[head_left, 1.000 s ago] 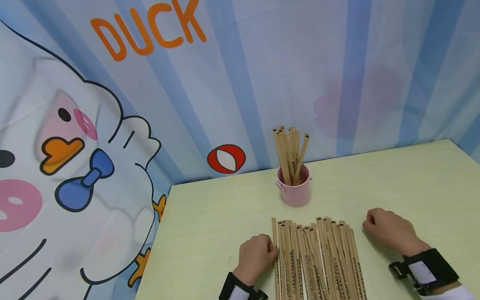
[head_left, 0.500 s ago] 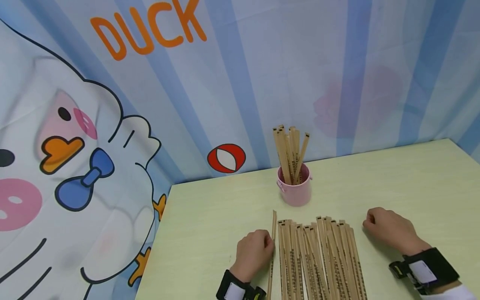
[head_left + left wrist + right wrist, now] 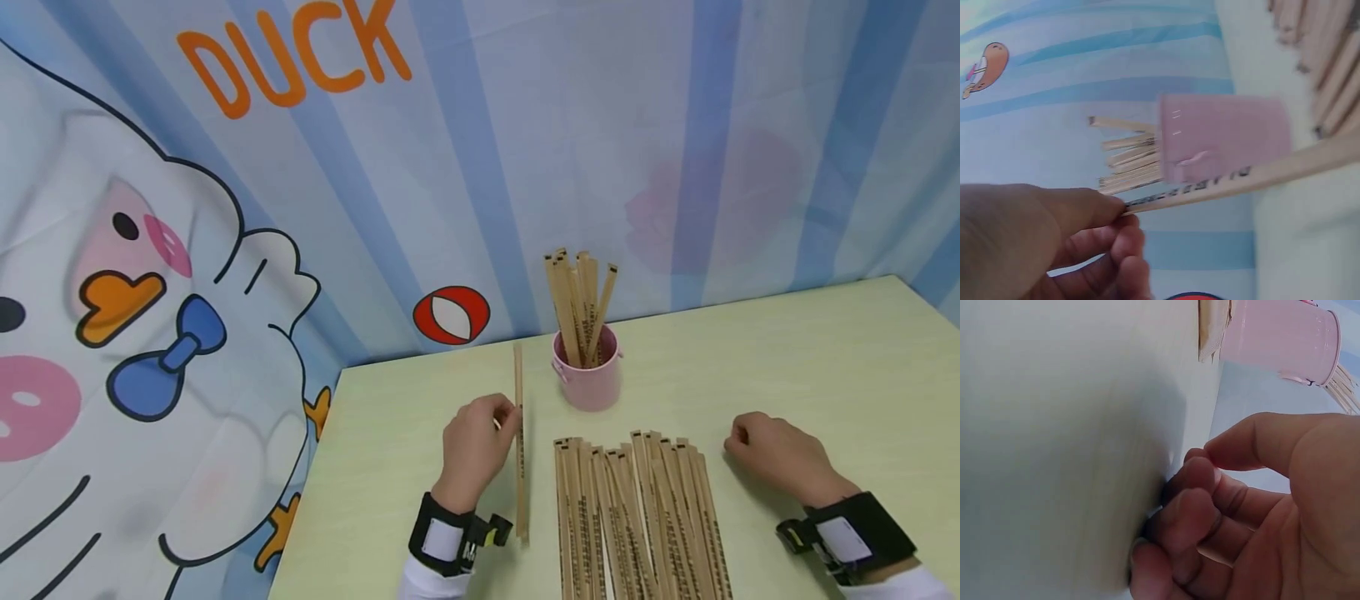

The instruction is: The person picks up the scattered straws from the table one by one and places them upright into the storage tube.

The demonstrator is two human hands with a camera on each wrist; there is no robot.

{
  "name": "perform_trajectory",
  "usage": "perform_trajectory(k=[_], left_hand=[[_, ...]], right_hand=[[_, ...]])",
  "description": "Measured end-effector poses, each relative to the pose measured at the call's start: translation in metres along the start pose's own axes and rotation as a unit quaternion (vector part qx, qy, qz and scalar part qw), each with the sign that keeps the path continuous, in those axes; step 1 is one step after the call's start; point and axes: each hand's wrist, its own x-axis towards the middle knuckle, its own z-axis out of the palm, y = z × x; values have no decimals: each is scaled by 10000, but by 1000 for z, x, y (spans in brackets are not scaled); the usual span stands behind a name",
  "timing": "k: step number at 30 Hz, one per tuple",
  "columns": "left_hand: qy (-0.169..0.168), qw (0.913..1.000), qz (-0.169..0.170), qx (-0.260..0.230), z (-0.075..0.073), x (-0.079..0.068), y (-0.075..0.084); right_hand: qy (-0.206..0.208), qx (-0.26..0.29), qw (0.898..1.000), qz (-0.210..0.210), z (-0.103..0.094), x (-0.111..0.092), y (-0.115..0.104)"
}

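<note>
My left hand (image 3: 476,450) pinches a single packet of paper-wrapped chopsticks (image 3: 520,467) between thumb and fingers, held above the table left of the row. Black print runs along the brown wrapper, seen closely on the held chopsticks (image 3: 1204,189) in the left wrist view. Several more wrapped chopsticks (image 3: 637,517) lie side by side in front. Behind them stands a pink bucket (image 3: 592,388) with several wrapped chopsticks (image 3: 577,308) upright in it. To the right, my right hand (image 3: 783,454) rests on the table with loosely curled fingers, holding nothing.
The pale yellow table (image 3: 825,358) ends at the back against a blue striped cloth (image 3: 600,125) with a duck print. In the right wrist view the pink bucket (image 3: 1279,340) shows beyond the right hand.
The left hand has drawn the leftmost chopsticks packet away from the row, up off the table, leftward and toward the back. The right hand has stayed in place.
</note>
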Motion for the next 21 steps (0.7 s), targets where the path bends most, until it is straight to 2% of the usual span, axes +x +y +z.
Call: perform_trajectory(k=[5, 11, 16, 21], left_hand=[[764, 9966, 255, -184, -28, 36, 12], [1644, 9823, 753, -494, -48, 79, 28], [2149, 9685, 865, -910, -49, 100, 40], [2461, 9576, 1007, -1111, -41, 113, 49]], right_hand=[[78, 12, 9999, -69, 1, 0, 2], [140, -12, 9999, -74, 0, 0, 3], [138, 26, 9999, -77, 1, -2, 0], [93, 53, 9999, -74, 1, -2, 0]])
